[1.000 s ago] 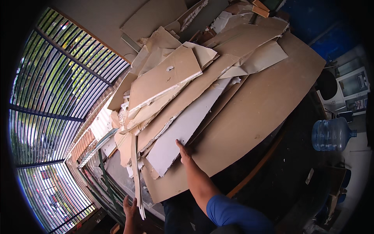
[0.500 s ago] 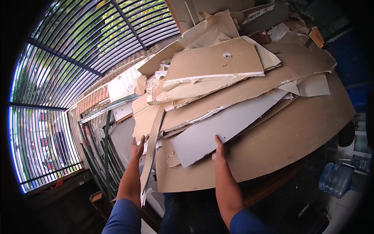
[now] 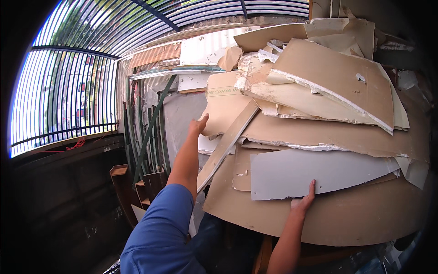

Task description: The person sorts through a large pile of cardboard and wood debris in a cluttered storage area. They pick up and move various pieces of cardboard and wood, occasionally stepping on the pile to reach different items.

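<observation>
Small board (image 3: 292,176) coloured plain pale grey. Bottom sheet (image 3: 346,223) seen in tan; top board (image 3: 328,75) tan, edged in chalky white. Left board (image 3: 223,106) tan, crossed by green lettering. Strip (image 3: 227,145) coloured beige. Grille (image 3: 75,50) striped dark. Posts (image 3: 154,130) seen in dark green, cord (image 3: 78,144) in red, sleeve (image 3: 159,228) in blue.

Daylight and greenery (image 3: 75,29) show through dark bars (image 3: 73,49) at upper left; a low wall (image 3: 64,171) stands beneath.

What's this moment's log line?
left hand: open, by torn brown board | right hand: thumb over grey panel edge, fingers hidden | pale strip: slanted between hands
</observation>
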A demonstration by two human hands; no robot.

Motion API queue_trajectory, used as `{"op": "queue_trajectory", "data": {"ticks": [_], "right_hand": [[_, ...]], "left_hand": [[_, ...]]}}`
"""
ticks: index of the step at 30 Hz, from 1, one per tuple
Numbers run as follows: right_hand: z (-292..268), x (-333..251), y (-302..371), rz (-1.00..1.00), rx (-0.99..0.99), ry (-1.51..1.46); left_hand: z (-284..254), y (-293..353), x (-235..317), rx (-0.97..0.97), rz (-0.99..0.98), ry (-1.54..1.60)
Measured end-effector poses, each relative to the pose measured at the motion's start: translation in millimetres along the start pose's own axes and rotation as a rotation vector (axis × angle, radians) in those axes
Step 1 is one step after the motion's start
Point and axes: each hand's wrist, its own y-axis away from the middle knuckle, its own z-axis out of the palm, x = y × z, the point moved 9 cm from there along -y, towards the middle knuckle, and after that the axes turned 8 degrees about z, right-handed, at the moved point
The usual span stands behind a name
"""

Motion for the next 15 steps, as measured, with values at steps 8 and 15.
{"op": "queue_trajectory", "data": {"ticks": [8, 15], "right_hand": [[-10, 2, -9, -0.025, -0.048, -0.022], [-32, -8, -18, -0.095, 0.063, -0.126]], "left_hand": [[84, 15, 0, -0.585, -0.202, 0.824], [117, 44, 3, -0.710, -0.208, 1.170]]}}
